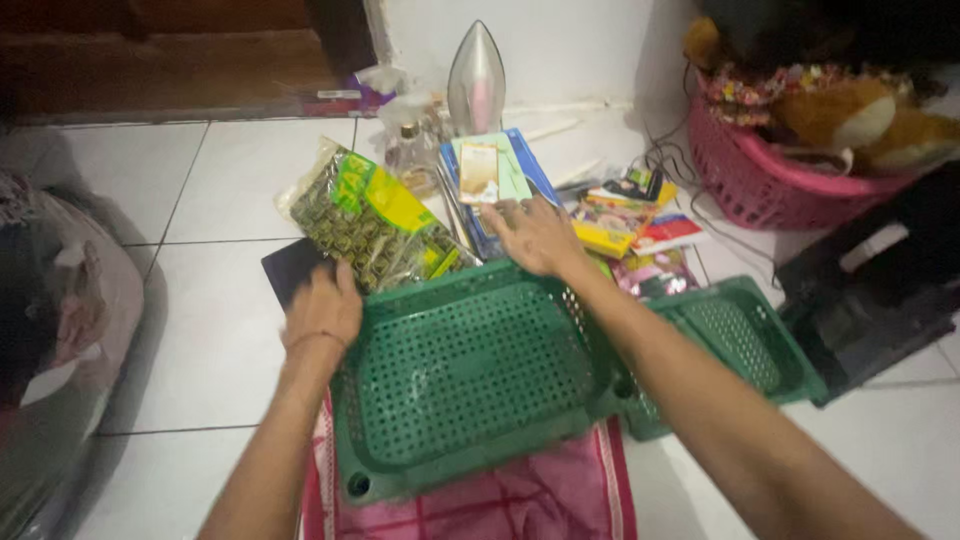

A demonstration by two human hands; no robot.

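Head view: green perforated basket (470, 375) lies on pink cloth (520, 500) on the tiled floor (200, 340). I see left hand (322, 305) curled at its far-left rim, grip unclear. Right hand (540, 237) spread flat, released, over far rim by blue booklets (495, 180). Second green basket (735, 345) touches right; green snack packet (375, 220) behind.

The green tray (470, 375) was perforated hard plastic, the pink cloth (520, 500) under it soft and woven, the floor (200, 330) glossy tile.
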